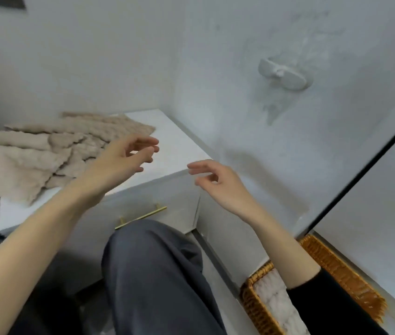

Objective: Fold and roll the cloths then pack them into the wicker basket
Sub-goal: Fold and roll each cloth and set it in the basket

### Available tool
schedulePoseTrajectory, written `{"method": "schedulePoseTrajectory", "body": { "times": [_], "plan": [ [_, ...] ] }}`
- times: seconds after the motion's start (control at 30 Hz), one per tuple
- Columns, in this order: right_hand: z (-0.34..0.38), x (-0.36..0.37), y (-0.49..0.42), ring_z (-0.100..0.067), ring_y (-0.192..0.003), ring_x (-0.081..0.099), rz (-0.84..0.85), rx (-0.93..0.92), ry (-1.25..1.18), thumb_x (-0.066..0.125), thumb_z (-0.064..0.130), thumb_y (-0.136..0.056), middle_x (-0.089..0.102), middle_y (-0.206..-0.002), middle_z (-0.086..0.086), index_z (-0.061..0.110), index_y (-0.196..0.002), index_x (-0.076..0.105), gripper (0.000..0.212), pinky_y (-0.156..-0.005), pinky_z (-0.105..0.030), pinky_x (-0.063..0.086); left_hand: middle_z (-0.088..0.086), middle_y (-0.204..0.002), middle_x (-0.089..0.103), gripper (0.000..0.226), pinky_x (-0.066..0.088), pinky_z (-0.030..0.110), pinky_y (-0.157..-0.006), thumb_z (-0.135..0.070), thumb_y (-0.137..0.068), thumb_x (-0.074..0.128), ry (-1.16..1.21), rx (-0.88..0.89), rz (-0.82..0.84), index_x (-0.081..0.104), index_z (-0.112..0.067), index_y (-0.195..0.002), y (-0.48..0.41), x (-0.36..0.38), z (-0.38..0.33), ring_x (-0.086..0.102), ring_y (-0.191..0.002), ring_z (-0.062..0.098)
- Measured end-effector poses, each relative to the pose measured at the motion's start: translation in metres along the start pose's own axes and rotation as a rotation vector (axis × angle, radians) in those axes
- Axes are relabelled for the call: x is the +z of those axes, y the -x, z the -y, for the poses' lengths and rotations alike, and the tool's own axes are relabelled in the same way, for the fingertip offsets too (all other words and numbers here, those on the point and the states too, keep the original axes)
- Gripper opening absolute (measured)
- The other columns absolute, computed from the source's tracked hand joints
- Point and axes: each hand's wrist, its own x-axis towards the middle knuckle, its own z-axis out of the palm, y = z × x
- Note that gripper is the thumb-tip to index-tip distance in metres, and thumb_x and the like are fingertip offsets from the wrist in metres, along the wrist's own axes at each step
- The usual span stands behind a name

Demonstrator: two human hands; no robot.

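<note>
Two slack, empty hands (128, 157) (218, 181) hover by a white cabinet (179, 146) bearing beige cloths (34, 160).

Both forearms reach forward, raised. The left hand (123, 155) and right hand (212, 180) hang apart, fingers (148, 141) loosely curled (nothing held), fingertips turned toward each other. A knee lifts between the arms.

White walls (119, 56), white cabinet (174, 141), brass handle (143, 215), wall hook (284, 73)
</note>
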Motion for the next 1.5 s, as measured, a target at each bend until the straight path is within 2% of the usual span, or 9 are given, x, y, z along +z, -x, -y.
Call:
{"method": "schedulePoseTrajectory", "body": {
  "times": [0.2,0.4,0.5,0.63,0.77,1.0,1.13,1.27,1.5],
  "plan": [
    [0.043,0.041,-0.068,0.008,-0.075,0.056,-0.025,-0.093,-0.026,0.053,0.016,-0.093,0.063,-0.113,0.018,0.032,-0.114,0.062,0.028,-0.066,-0.004,0.042,-0.014,-0.106,0.065,0.018,0.043,0.011,-0.067,-0.016,-0.095,0.052,-0.182,0.04,-0.256,0.06,-0.029,-0.105,-0.011,-0.071,0.015,0.059,-0.092,0.002],
    [0.054,0.086,-0.116,0.012,-0.079,0.056,-0.03,-0.112,-0.044,0.052,0.019,-0.093,0.058,-0.118,0.021,0.03,-0.119,0.06,0.029,-0.068,-0.007,0.041,-0.002,-0.121,0.06,0.028,0.036,0.019,-0.088,-0.016,-0.095,0.05,-0.551,0.055,-0.349,0.059,-0.015,-0.122,-0.021,-0.097,0.048,0.051,-0.108,0.007],
    [0.05,0.106,-0.136,0.011,-0.081,0.056,-0.033,-0.112,-0.033,0.052,0.017,-0.093,0.055,-0.119,0.02,0.029,-0.124,0.056,0.033,-0.066,-0.002,0.039,0.004,-0.129,0.054,0.033,0.032,0.02,-0.095,-0.017,-0.096,0.049,-0.727,0.084,-0.344,0.055,-0.014,-0.129,-0.029,-0.102,0.061,0.046,-0.121,0.016],
    [0.034,0.127,-0.158,-0.009,-0.112,0.052,-0.067,-0.09,-0.021,0.053,0.016,-0.094,0.051,-0.13,0.013,0.026,-0.129,0.051,0.037,-0.087,-0.016,0.039,0.004,-0.143,0.044,0.042,0.021,0.026,-0.111,-0.014,-0.096,0.045,-0.889,0.136,-0.277,0.047,-0.011,-0.138,-0.045,-0.098,0.07,0.034,-0.135,0.019],
    [0.01,0.141,-0.176,-0.021,-0.126,0.043,-0.053,-0.048,0.085,0.052,0.014,-0.093,0.044,-0.137,0.003,0.027,-0.13,0.049,0.04,-0.107,-0.035,0.035,0.002,-0.149,0.037,0.044,0.012,0.031,-0.117,-0.019,-0.099,0.04,-1.048,0.154,-0.21,0.04,-0.013,-0.143,-0.063,-0.096,0.079,0.025,-0.141,0.019],
    [-0.01,0.145,-0.198,-0.019,-0.125,0.042,-0.051,-0.204,0.345,0.05,0.013,-0.095,0.041,-0.138,0.001,0.02,-0.134,0.05,0.04,-0.102,-0.032,0.039,-0.003,-0.157,0.022,0.048,-0.003,0.027,-0.116,-0.025,-0.101,0.035,-1.096,0.158,-0.172,0.028,-0.02,-0.149,-0.087,-0.098,0.093,0.008,-0.147,0.016],
    [-0.01,0.15,-0.205,-0.016,-0.109,0.048,-0.136,-0.28,0.519,0.046,0.021,-0.099,0.052,-0.118,0.003,0.014,-0.115,0.061,0.023,-0.078,-0.031,0.046,-0.003,-0.157,0.022,0.049,-0.005,0.025,-0.116,-0.026,-0.101,0.035,-1.089,0.175,-0.18,0.028,-0.021,-0.149,-0.09,-0.098,0.097,0.007,-0.147,0.015],
    [-0.006,0.144,-0.207,-0.021,-0.085,0.05,-0.184,-0.258,0.51,0.043,0.017,-0.099,0.046,-0.105,0.0,0.012,-0.102,0.053,0.011,-0.069,-0.035,0.044,-0.005,-0.157,0.022,0.049,-0.006,0.024,-0.115,-0.028,-0.101,0.036,-1.063,0.176,-0.183,0.028,-0.023,-0.149,-0.089,-0.102,0.1,0.008,-0.147,0.014],
    [-0.003,0.109,-0.195,-0.025,-0.072,0.045,-0.297,-0.312,0.394,0.034,0.012,-0.099,0.044,-0.085,-0.001,0.025,-0.088,0.036,0.017,-0.061,-0.04,0.039,-0.001,-0.159,0.015,0.052,-0.007,0.027,-0.115,-0.027,-0.101,0.038,-1.073,0.152,-0.205,0.022,-0.029,-0.15,-0.081,-0.115,0.101,0.005,-0.147,0.018]
  ]
}}
